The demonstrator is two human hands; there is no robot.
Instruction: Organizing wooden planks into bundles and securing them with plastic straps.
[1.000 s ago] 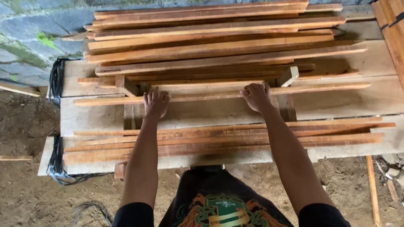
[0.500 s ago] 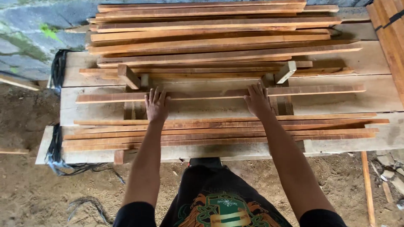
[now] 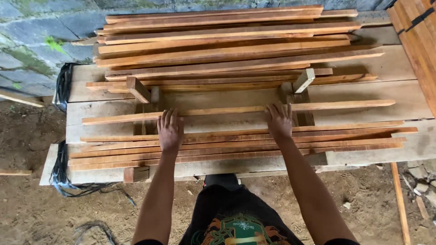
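Note:
My left hand (image 3: pixel 170 130) and my right hand (image 3: pixel 279 120) both lie flat, fingers spread, on a single long thin wooden slat (image 3: pixel 236 110) that runs left to right across the workbench. Just nearer to me lies a bundle of reddish slats (image 3: pixel 236 145), under my wrists. Behind the single slat, a tall stack of slats (image 3: pixel 227 43) covers the far half of the bench. Neither hand grips anything; the palms press down on the wood.
The workbench of pale planks (image 3: pixel 411 97) stands on dirt ground. Two short wooden blocks (image 3: pixel 137 89) (image 3: pixel 303 80) stick up by the stack. Black cables (image 3: pixel 61 170) hang off the left end. More boards (image 3: pixel 420 43) lean at the far right. A stone wall (image 3: pixel 32 36) lies behind.
The single slat has slid toward me under both hands, away from the far stack and closer to the near bundle. The two short blocks now stand uncovered.

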